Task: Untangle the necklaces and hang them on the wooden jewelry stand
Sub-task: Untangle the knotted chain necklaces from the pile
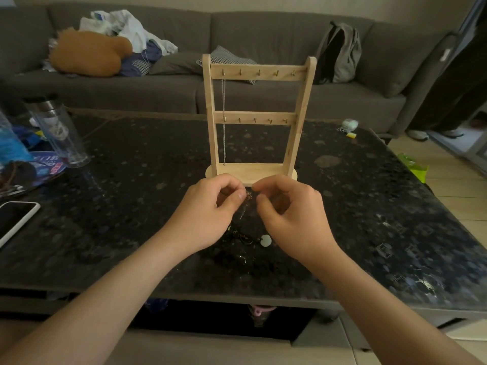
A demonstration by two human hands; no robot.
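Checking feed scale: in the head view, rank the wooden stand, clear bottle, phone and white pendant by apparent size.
wooden stand
clear bottle and phone: too alike to rank, phone cropped
white pendant, smallest

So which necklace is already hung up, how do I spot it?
Find the wooden stand on the dark table. Look at the leftmost hook on its top bar. The thin silver chain hanging straight down there is the only one hung; other hooks are bare.

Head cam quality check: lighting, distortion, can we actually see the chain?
Head view: dim, flat indoor light; wide-angle bends the sofa and table edges; the thin necklace between left hand and right hand nearly vanishes against the dark speckled table; the chain hanging on the stand reads clearly.
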